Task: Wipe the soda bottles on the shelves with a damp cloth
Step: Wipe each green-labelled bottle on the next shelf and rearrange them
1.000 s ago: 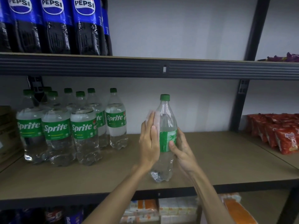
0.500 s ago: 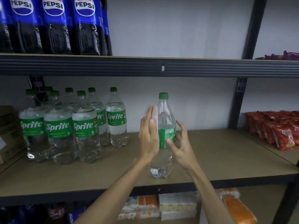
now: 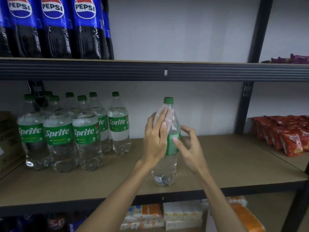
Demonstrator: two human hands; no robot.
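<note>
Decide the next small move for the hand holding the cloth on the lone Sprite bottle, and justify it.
Probably slide the left hand and cloth down the bottle toward the label: the cloth covers only the shoulder under the cap.
</note>
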